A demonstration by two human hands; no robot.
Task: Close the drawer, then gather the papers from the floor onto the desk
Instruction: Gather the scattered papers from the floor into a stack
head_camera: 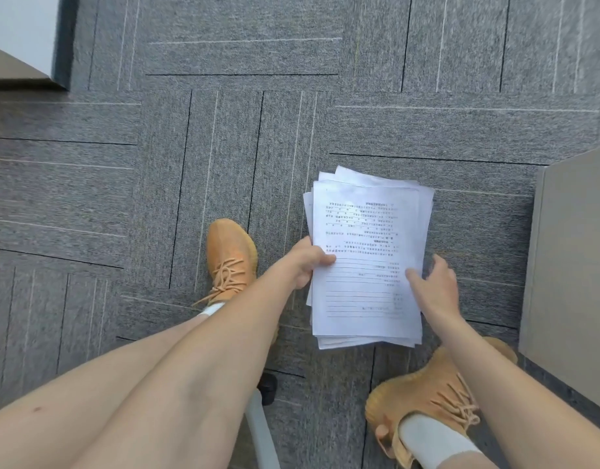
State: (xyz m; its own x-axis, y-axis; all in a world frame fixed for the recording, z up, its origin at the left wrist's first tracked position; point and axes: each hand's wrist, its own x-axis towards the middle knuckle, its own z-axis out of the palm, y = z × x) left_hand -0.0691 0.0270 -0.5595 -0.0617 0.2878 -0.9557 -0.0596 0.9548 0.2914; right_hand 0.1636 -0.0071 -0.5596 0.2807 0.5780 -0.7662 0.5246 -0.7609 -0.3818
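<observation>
A loose stack of papers (368, 255) is being gripped at its left edge by the left hand (308, 262), above the carpet (190, 164). The right hand (434, 286) is being held loosely open, fingertips resting on the papers' right side. A cabinet (572, 265) is standing just right of the papers.

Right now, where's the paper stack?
Head view, right of centre: the paper stack is over the grey carpet, left hand gripping its left edge, right hand on its right side, between the orange sneakers.
</observation>
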